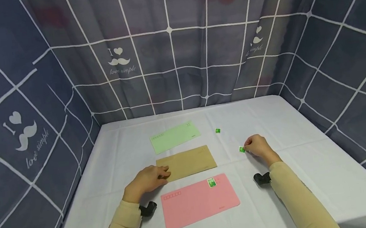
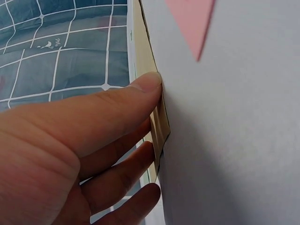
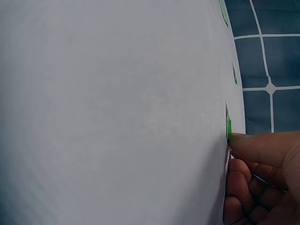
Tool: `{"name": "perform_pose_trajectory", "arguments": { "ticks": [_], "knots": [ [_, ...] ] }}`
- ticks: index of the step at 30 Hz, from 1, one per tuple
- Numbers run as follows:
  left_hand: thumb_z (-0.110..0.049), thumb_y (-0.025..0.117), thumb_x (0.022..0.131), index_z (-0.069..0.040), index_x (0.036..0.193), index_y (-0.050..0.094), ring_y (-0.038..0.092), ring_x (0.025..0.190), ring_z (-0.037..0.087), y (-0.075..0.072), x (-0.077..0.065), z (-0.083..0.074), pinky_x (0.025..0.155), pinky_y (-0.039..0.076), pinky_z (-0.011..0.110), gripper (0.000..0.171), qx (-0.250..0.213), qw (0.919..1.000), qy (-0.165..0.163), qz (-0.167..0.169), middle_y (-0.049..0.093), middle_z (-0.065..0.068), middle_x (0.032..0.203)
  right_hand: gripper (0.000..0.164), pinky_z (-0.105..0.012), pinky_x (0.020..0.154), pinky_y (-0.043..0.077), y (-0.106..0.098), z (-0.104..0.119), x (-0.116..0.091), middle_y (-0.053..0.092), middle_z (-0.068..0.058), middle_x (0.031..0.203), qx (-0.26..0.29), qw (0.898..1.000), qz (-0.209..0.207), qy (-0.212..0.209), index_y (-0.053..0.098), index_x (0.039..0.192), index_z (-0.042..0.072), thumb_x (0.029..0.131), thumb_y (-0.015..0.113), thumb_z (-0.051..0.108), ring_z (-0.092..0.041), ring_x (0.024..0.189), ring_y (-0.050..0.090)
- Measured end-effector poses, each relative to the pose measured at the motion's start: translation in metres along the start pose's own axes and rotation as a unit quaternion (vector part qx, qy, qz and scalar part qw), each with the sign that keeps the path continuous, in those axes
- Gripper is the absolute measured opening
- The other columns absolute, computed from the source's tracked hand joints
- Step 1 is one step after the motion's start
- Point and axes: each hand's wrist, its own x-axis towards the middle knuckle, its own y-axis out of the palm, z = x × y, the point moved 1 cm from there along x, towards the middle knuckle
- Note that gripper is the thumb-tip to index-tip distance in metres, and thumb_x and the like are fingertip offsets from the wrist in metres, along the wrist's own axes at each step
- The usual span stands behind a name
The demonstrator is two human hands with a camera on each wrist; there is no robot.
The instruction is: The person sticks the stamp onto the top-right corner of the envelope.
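Observation:
Between the thumb and finger of my right hand (image 1: 257,145), the edge of a small green stamp (image 1: 242,149) is pinched, low over the white table. In the right wrist view this stamp (image 3: 229,126) stands at the thumb tip. My left hand (image 1: 147,180) rests on the left end of a brown envelope (image 1: 188,163), its fingers loosely bent. In the left wrist view the thumb touches the brown envelope (image 2: 146,51) near its edge. Nearer to me lies a pink envelope (image 1: 196,204) with a green stamp (image 1: 212,182) at its upper right.
Beyond the brown envelope lies a light green envelope (image 1: 174,136). Another green stamp (image 1: 217,130) lies to its right on the white tablecloth (image 1: 281,200). Dark blue checked curtains (image 1: 189,49) enclose the table's back and sides.

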Motion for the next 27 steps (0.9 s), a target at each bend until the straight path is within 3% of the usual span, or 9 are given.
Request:
{"name": "perform_pose_trajectory", "arguments": {
  "ticks": [11, 21, 27],
  "knots": [
    [-0.017, 0.074, 0.09, -0.012, 0.123, 0.073, 0.055, 0.134, 0.033, -0.0007, -0.002, -0.0015, 0.111, 0.044, 0.051, 0.033, -0.001, 1.0, 0.009, -0.003, 0.061, 0.007, 0.142, 0.012, -0.029, 0.064, 0.045, 0.0013, 0.0007, 0.0001, 0.07, -0.011, 0.081, -0.008, 1.0, -0.011, 0.0, 0.072, 0.082, 0.0, 0.089, 0.069, 0.01, -0.022, 0.073, 0.057],
    [-0.018, 0.075, 0.09, -0.012, 0.122, 0.073, 0.055, 0.134, 0.032, -0.0014, -0.0008, -0.0021, 0.111, 0.044, 0.051, 0.033, -0.001, 1.0, 0.002, 0.006, 0.061, 0.007, 0.142, 0.013, -0.029, 0.063, 0.046, 0.0022, 0.0042, -0.0022, 0.07, -0.012, 0.084, 0.004, 1.0, -0.008, 0.017, 0.071, 0.082, 0.0, 0.09, 0.066, 0.01, -0.022, 0.074, 0.058],
    [-0.018, 0.075, 0.09, -0.013, 0.123, 0.073, 0.054, 0.135, 0.032, -0.0001, -0.0005, -0.0027, 0.111, 0.043, 0.051, 0.033, -0.007, 0.9999, -0.005, 0.007, 0.061, 0.006, 0.142, 0.014, -0.029, 0.06, 0.045, 0.0021, 0.0034, -0.0027, 0.068, -0.011, 0.08, 0.01, 1.0, -0.006, 0.007, 0.07, 0.082, 0.0, 0.09, 0.065, 0.01, -0.021, 0.071, 0.056]
  ]
}}
